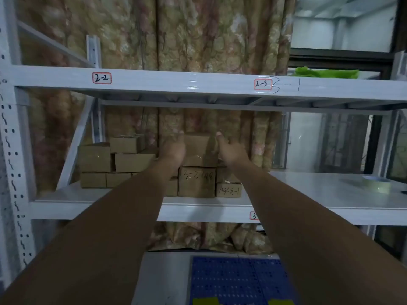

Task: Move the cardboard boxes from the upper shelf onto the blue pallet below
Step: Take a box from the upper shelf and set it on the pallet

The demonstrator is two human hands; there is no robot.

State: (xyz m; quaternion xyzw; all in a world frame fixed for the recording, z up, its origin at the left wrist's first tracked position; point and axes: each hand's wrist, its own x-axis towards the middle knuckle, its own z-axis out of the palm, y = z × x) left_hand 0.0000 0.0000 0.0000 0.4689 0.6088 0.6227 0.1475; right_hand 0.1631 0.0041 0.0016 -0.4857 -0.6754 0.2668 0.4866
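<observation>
Head view: left hand [174, 148] and right hand [230, 149], fingers straight, flank the top box [199, 150]; contact unclear. Next, they should squeeze it, lift, and lower it to the pallet [237, 280].

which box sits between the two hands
The top box of the middle stack, on the handwritten box. The left hand and right hand flank it; the others sit lower or off left.

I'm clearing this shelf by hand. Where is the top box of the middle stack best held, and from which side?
Probably grip the top box by its left and right faces, reaching in from the front. It sits highest on the stack and its sides look free; the left hand and right hand flank it, open.
</observation>
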